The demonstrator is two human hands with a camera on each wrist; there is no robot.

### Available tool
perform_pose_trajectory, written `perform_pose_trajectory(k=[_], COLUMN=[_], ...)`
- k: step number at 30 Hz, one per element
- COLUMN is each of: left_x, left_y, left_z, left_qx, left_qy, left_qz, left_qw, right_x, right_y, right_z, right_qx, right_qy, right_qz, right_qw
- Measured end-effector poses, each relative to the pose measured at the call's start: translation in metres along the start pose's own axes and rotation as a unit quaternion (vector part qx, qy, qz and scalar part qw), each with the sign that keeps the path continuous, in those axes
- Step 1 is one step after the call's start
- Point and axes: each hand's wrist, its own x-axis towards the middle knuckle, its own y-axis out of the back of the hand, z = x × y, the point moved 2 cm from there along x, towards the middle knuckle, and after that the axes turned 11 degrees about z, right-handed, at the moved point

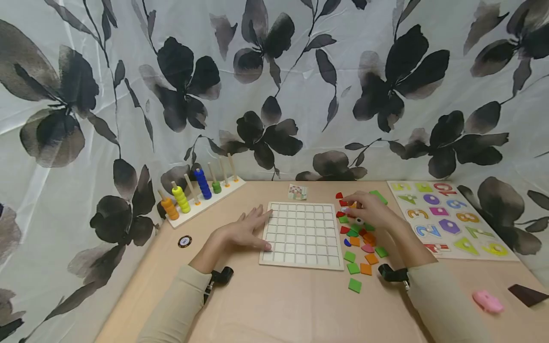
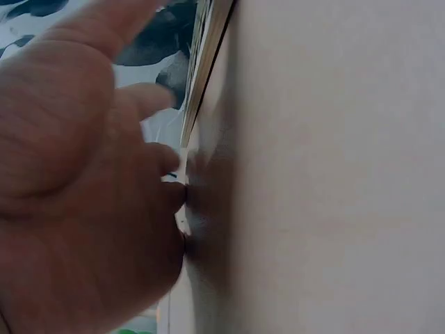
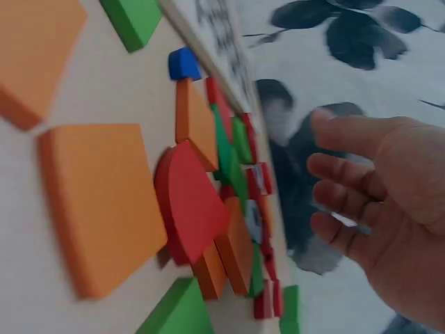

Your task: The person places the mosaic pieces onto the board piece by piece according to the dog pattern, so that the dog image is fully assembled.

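Note:
A pale square grid board (image 1: 302, 236) lies flat on the table. My left hand (image 1: 240, 233) rests at the board's left side, thumb and fingertips over its edge with the fingers spread. In the left wrist view the palm of the left hand (image 2: 90, 181) stands beside the tabletop. My right hand (image 1: 373, 209) hovers over the far end of a heap of small coloured pieces (image 1: 353, 230), right of the board. Loosely bent fingers with nothing visible between them show on the right hand (image 3: 375, 188) in the right wrist view. An orange piece (image 3: 104, 202) and a red piece (image 3: 191, 205) lie nearby.
A peg stacker (image 1: 201, 202) with coloured rings stands back left, near a round black token (image 1: 185, 241). A small picture card (image 1: 298, 192) lies behind the board. At right are a number puzzle (image 1: 450, 219), a pink toy (image 1: 488, 302) and a dark flat piece (image 1: 527, 295).

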Motion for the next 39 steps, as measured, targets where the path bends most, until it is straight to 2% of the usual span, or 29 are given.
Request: perform_pose_trajectory(k=[4,6,10,15,19,22,25,32,35,39], left_x=[-0.006,-0.007,-0.006,-0.005,-0.006,-0.005,-0.005,-0.003,-0.003,-0.004], left_y=[-0.002,-0.002,-0.002,-0.002,-0.001,0.000,0.000,0.000,-0.001,-0.003], left_z=[-0.002,-0.003,-0.005,-0.008,-0.008,-0.008,-0.008,-0.005,-0.005,-0.005], left_qx=[0.006,0.005,0.005,0.009,0.007,0.006,0.008,0.021,0.025,0.024], left_qy=[-0.003,-0.006,-0.008,-0.003,-0.003,-0.003,-0.004,-0.005,-0.006,-0.006], left_qz=[-0.025,-0.026,-0.025,-0.024,-0.026,-0.025,-0.025,-0.033,-0.035,-0.037], left_qw=[0.9997,0.9996,0.9996,0.9997,0.9996,0.9997,0.9996,0.9992,0.9991,0.9990], right_x=[0.016,0.021,0.026,0.027,0.033,0.044,0.058,0.095,0.103,0.107], right_y=[-0.017,-0.023,-0.028,-0.029,-0.027,-0.026,-0.030,-0.065,-0.087,-0.112], right_z=[-0.001,-0.001,-0.004,-0.006,-0.011,-0.025,-0.049,-0.096,-0.106,-0.110], right_qx=[-0.012,-0.023,-0.044,-0.070,-0.094,-0.090,-0.058,0.036,0.034,0.023], right_qy=[0.016,0.029,0.028,0.021,0.048,0.081,0.098,0.108,0.116,0.104], right_qz=[-0.044,-0.059,-0.069,-0.049,-0.003,0.025,0.012,-0.038,-0.053,-0.064], right_qw=[0.999,0.998,0.996,0.996,0.994,0.992,0.993,0.993,0.991,0.992])
